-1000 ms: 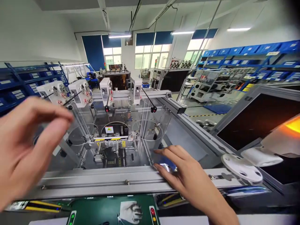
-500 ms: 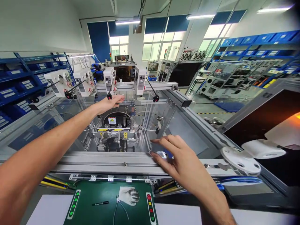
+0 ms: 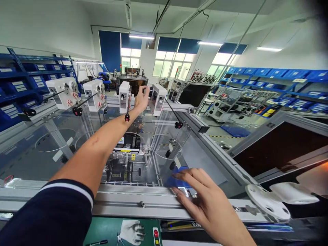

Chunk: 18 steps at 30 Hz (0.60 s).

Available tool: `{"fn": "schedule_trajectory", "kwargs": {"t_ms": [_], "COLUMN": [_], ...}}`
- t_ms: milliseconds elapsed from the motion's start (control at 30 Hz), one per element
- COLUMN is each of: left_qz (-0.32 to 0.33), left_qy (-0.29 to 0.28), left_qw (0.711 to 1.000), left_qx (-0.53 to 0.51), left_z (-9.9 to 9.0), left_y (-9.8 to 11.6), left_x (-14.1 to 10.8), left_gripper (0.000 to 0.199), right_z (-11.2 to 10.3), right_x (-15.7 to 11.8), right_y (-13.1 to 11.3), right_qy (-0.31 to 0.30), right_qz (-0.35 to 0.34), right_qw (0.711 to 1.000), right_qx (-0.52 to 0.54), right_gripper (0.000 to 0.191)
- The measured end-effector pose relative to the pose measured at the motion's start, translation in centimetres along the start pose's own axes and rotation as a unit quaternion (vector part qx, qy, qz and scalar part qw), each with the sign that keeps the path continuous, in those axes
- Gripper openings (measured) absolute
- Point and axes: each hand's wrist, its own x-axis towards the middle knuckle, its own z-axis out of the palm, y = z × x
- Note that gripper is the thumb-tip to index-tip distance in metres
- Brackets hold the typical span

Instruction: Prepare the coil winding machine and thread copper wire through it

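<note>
My left hand (image 3: pixel 142 98) reaches far forward between two white machine units. Its fingers are bent and somewhat apart, with the tips close to a black round part (image 3: pixel 151 91) on the side of the right-hand unit (image 3: pixel 159 99). Whether they touch it, I cannot tell. The second white unit (image 3: pixel 124 97) stands just left of that hand, and its thin black rod crosses near my wrist. My right hand (image 3: pixel 205 196) rests at the front aluminium rail (image 3: pixel 123 201), fingers spread, over the transparent top panel (image 3: pixel 205 164). It holds nothing that I can see.
Two more white units (image 3: pixel 63 94) with black rods stand further left on the rear rail. A white flanged roller bracket (image 3: pixel 268 203) sits at right. Below the front rail, a green panel (image 3: pixel 107 229) bears a white glove (image 3: pixel 132 232), a black pen (image 3: pixel 96 243) and buttons.
My left hand has moved forward and right, from above the transparent panel to between the white units. The view has tilted up; my right hand stays by the front rail.
</note>
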Motion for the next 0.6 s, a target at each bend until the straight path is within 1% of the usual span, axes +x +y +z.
{"fn": "schedule_trajectory", "kwargs": {"t_ms": [100, 233, 433, 600], "left_qz": [0.044, 0.085, 0.079, 0.069], "left_qy": [0.008, -0.006, 0.01, 0.003], "left_qw": [0.998, 0.992, 0.987, 0.991], "left_qx": [0.032, 0.094, 0.139, 0.113], "left_z": [0.1, 0.1, 0.1, 0.2], "left_y": [-0.8, -0.5, 0.4, 0.1], "left_x": [1.1, 2.0, 2.4, 2.4], "left_gripper": [0.063, 0.05, 0.042, 0.044], "right_z": [0.0, 0.0, 0.1, -0.1], "right_x": [0.1, 0.3, 0.4, 0.6], "right_y": [-0.1, -0.2, -0.3, -0.2], "right_qy": [-0.003, -0.003, -0.002, -0.001], "right_qz": [0.007, 0.024, 0.034, 0.037], "right_qw": [1.0, 1.0, 0.999, 0.999], "right_qx": [-0.003, 0.0, 0.0, 0.009], "right_gripper": [0.013, 0.012, 0.013, 0.013]}}
